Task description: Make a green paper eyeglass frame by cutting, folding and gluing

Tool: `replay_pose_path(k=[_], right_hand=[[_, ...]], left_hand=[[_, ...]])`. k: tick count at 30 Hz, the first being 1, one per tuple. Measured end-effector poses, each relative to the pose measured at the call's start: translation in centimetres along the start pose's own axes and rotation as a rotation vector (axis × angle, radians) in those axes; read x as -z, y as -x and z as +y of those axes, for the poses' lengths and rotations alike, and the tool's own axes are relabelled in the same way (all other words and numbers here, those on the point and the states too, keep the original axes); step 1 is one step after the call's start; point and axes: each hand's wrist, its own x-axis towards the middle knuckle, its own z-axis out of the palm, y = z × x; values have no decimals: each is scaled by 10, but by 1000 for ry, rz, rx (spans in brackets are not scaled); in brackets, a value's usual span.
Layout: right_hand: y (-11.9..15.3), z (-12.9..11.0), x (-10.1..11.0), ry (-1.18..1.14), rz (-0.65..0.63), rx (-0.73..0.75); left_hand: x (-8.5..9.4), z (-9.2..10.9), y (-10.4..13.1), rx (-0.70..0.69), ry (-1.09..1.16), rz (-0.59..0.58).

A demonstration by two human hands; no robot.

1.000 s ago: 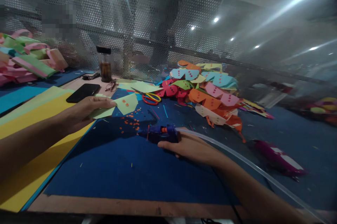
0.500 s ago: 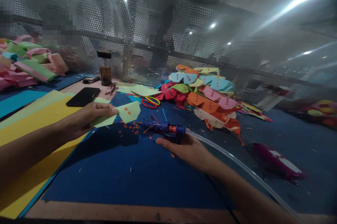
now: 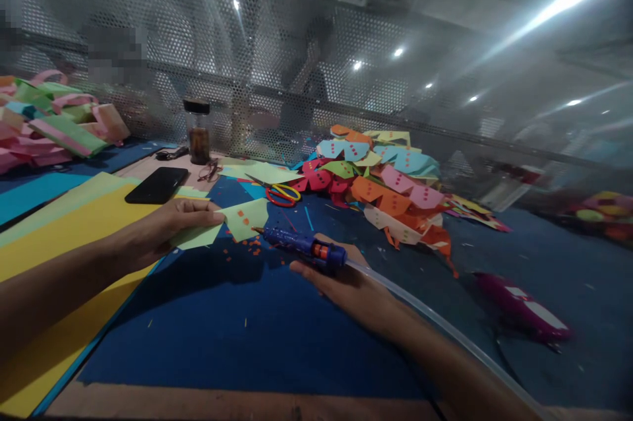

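Between its thumb and fingers, my left hand pinches a pale green folded paper with small orange squares on it. My right hand is wrapped round a blue glue gun, its handle mostly hidden by the fingers. The gun's tip points left and lies at the right part of the green paper; whether it touches cannot be told. A clear glue stick trails from the gun's rear to the lower right. Small orange scraps lie on the blue sheet beneath the paper.
Red and yellow scissors lie behind the gun. A heap of coloured paper shapes stands back right, a purple object at right. A black phone, a jar and yellow sheets are at left.
The green paper's free end has shifted slightly right. The glue gun's tip has moved a little down and is closer to the paper, with the gun tilted more.
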Motion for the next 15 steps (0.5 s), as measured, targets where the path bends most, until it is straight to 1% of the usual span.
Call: replay_pose_path(k=[5,10,15], right_hand=[[1,-4,3,95,4,77],[1,-1,3,132,-5,161],[0,3,3,142,-5,164]], left_hand=[[-5,5,5,25,33,-3],[-6,5,6,23,29,-9],[-3,2,3,5,37,-13]])
